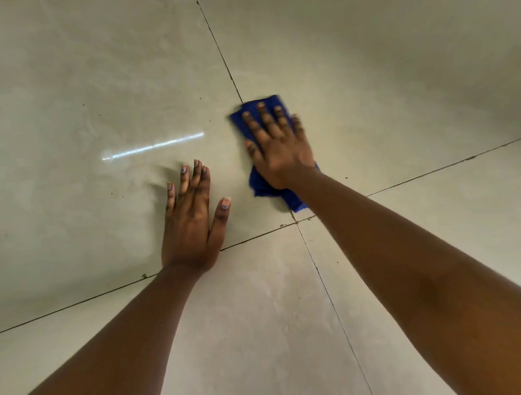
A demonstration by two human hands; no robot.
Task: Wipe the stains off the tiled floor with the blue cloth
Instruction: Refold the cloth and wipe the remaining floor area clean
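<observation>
Lying crumpled and deep blue over a grout line, cloth (259,184) is pressed to floor (366,55) by flat-fingered right hand (279,149); left hand (191,224) is rested flat alongside.

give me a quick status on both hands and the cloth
Right hand flat, pressing blue cloth over the grout line. Left hand open, braced on tile. Nothing in the way.
</observation>
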